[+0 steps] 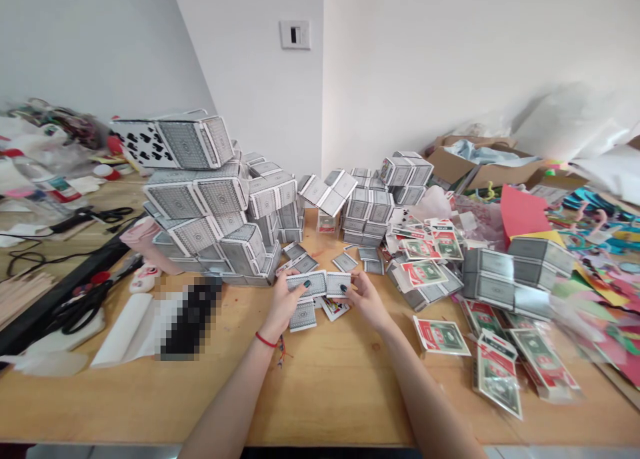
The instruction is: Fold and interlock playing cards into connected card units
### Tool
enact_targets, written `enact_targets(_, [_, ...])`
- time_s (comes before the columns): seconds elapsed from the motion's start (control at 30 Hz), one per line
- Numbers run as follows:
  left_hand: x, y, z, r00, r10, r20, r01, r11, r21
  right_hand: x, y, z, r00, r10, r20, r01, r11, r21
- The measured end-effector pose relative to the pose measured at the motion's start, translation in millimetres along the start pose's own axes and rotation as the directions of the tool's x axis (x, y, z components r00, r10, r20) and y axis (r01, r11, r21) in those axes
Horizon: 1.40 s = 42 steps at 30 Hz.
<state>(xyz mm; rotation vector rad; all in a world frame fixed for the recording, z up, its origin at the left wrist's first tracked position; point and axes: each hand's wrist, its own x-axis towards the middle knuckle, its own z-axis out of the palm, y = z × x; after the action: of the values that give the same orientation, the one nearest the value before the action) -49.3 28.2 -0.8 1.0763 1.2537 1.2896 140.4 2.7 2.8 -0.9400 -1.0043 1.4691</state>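
Two grey-backed playing cards are held side by side above the table. My left hand (289,297) pinches the left playing card (314,282), thumb on its back. My right hand (365,295) grips the right playing card (338,283) by its outer end. The inner edges of the cards meet or overlap slightly; I cannot tell which. Below them a loose face-down card (303,316) and a face card (334,308) lie on the wood. More loose cards (345,262) are scattered just beyond my hands.
A tall stack of blocks made from cards (220,199) rises at left, with a smaller stack (367,209) at centre right. Card boxes (441,337) lie at right near a cardboard box (483,165). Black scissors (83,305) and a white paper roll (125,325) are at left.
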Motion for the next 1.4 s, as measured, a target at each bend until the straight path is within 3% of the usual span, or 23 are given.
enact_targets(0.23, [-9.6, 4.5, 7.7, 0.993, -0.041, 0.109, 0.034, 0.997, 0.066, -6.4, -3.9, 5.4, 0.996, 0.004, 0.088, -0.004, 1.000, -0.002])
enact_targets(0.43, [-13.1, 6.1, 9.3, 0.973, -0.129, 0.192, 0.123, 0.991, 0.043, -7.3, -2.9, 6.4, 0.998, 0.023, 0.053, -0.021, 0.999, -0.039])
enact_targets(0.57, [-12.8, 6.5, 8.1, 0.972, -0.104, 0.210, 0.093, 0.994, 0.060, -5.8, -1.5, 7.0, 1.000, 0.013, 0.011, -0.012, 0.999, -0.044])
enact_targets(1.07, [-15.6, 7.5, 9.8, 0.962, -0.039, 0.271, 0.009, 0.994, 0.110, -7.1, 3.2, 7.0, 0.992, 0.043, 0.119, -0.036, 0.998, -0.061])
enact_targets(1.4, [-15.9, -2.3, 13.0, 0.962, 0.034, 0.270, -0.058, 0.995, 0.081, -7.9, 8.6, 12.9, 0.994, 0.034, 0.102, -0.029, 0.998, -0.051])
